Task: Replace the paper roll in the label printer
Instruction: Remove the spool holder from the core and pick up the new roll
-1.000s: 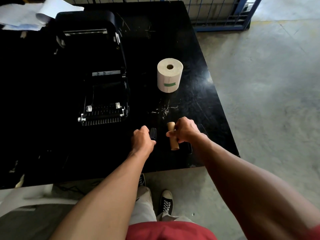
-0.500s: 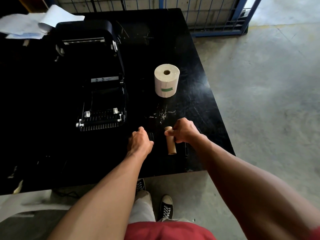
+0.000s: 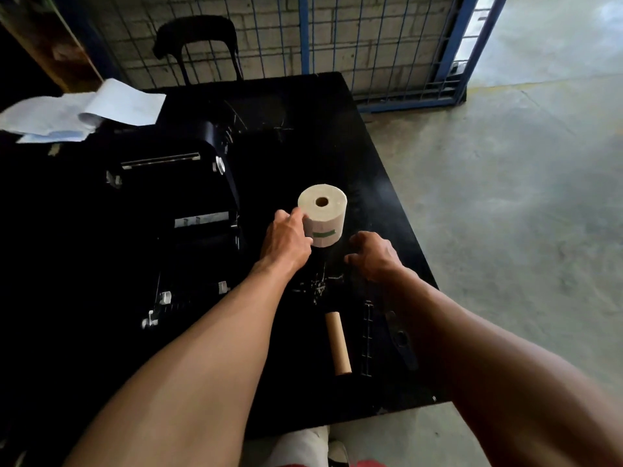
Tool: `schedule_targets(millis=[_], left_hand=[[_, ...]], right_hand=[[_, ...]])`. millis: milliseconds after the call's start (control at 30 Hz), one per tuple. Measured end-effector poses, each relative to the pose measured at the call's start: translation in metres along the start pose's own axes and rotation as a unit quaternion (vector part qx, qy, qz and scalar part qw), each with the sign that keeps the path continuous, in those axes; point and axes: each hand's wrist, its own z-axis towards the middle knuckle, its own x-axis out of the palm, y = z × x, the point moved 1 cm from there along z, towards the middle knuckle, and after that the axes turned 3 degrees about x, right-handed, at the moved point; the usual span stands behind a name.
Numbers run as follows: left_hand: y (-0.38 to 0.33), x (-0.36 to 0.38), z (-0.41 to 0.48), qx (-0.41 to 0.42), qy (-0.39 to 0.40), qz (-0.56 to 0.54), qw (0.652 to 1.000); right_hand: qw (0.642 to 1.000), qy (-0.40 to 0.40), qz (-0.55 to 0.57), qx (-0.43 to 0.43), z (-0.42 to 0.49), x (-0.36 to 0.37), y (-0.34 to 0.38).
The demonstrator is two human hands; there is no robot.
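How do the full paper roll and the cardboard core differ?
The full paper roll is thick, white, stands on end; the cardboard core is thin, brown, lies on its side. The left hand grips the roll; nothing touches the core. Both rest on the black table.

The paper roll (image 3: pixel 323 217) stands right of the printer (image 3: pixel 188 230) (core (image 3: pixel 338 343) nearer).
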Motion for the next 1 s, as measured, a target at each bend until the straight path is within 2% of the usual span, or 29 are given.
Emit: schedule_targets(millis=[133, 367, 600, 733, 867, 1000], left_hand=[[-0.005, 0.004, 0.040, 0.045, 0.044, 0.048, 0.997], [-0.010, 0.015, 0.077, 0.055, 0.155, 0.107, 0.981], [-0.007, 0.003, 0.093, 0.071, 0.212, 0.107, 0.969], [-0.002, -0.010, 0.099, 0.077, 0.223, 0.085, 0.968], [0.001, -0.025, 0.102, 0.042, 0.228, -0.012, 0.973], [0.000, -0.042, 0.095, 0.032, 0.285, -0.088, 0.954]], right_hand=[[1.000, 0.023, 0.001, 0.007, 0.029, 0.003, 0.008], [0.998, 0.040, 0.023, 0.032, 0.064, 0.008, 0.008], [0.997, 0.037, 0.034, 0.062, 0.083, 0.007, 0.006], [0.997, 0.040, 0.052, 0.026, 0.084, 0.003, 0.012], [0.983, 0.130, 0.126, -0.013, 0.077, -0.008, 0.016], [0.952, 0.235, 0.194, -0.016, 0.058, -0.027, 0.010]])
